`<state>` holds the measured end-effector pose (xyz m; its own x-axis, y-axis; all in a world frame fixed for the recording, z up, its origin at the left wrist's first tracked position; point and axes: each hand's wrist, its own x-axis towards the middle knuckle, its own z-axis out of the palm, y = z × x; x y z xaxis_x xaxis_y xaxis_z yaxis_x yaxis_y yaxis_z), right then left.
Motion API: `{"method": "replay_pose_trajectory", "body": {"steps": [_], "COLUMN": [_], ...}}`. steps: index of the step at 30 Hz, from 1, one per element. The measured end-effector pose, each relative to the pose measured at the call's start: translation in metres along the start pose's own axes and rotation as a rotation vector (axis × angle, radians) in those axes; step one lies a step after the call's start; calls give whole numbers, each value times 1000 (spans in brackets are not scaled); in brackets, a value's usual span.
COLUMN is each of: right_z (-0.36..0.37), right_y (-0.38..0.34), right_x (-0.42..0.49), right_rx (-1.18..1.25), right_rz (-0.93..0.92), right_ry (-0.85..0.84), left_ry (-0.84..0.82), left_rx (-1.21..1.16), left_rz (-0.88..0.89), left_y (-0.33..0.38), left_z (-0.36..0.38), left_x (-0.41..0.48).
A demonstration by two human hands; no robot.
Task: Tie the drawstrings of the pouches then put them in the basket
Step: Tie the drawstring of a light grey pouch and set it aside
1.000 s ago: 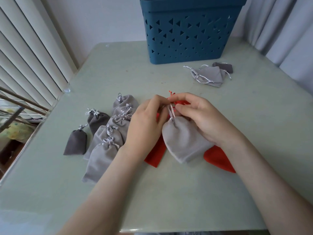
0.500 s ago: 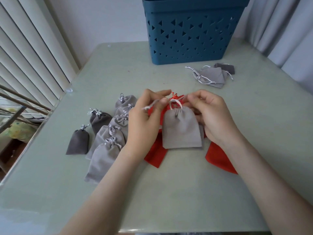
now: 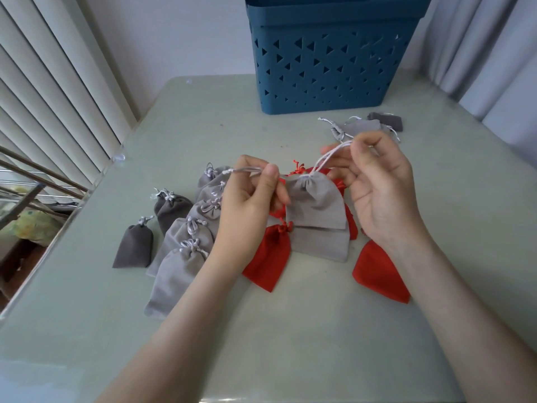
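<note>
Risks, big to small: the table [image 3: 290, 330] is crowded mid-frame, so a wide outward pull could sweep things about; the basket [image 3: 328, 62] stands at top centre, well apart from the work, so a careless toss might hit its wall and not go in; the tied pouches [image 3: 186, 237] at centre left lie just beside the left wrist and could get knocked; the red pouches [image 3: 268, 257] lie under the work and their cords could snag (likely, not certain). The light grey pouch [image 3: 315, 202] looks cinched but not knotted, so if either cord slips its mouth may loosen. That pouch hangs at frame centre between both hands, below the fingertips, its lower edge over another grey one. The left hand [image 3: 247, 207] pinches the left drawstring [image 3: 247, 170] between thumb and forefinger, pulling toward frame left; the right hand [image 3: 380, 187] pinches the right drawstring [image 3: 331, 157] at its fingertips, pulling toward upper right
</note>
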<state>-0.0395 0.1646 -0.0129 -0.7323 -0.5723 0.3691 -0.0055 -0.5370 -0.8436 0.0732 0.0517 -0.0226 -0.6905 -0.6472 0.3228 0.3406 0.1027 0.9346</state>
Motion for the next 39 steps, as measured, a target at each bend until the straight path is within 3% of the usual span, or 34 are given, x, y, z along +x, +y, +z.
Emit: {"method": "replay_pose_trajectory", "body": {"steps": [4,10,17,25,33,39], "right_z": [4,7,11,9,9,11], "right_y": [-1,3,2,-4,1,11], "right_x": [-5,-9,-14,-15,-13,-11], "right_rx": [-44,-146,-186,-236,-411,-468], "right_rz": [150,388,409,390,218,131], "right_ry": [-100,-290,-344,-516,-218,-119], "left_ry": [-168,-254,-311,-307,-212,-226], "left_rx": [-131,-394,-277,51,257,351], "left_rz": [-81,-181,-156,-49,-50,9], "left_y": [3,8,11,6,0,-2], "left_z": [1,0,-3,-8,-4,-3], "left_x": [-1,-3,-4,0,-3,-4]}}
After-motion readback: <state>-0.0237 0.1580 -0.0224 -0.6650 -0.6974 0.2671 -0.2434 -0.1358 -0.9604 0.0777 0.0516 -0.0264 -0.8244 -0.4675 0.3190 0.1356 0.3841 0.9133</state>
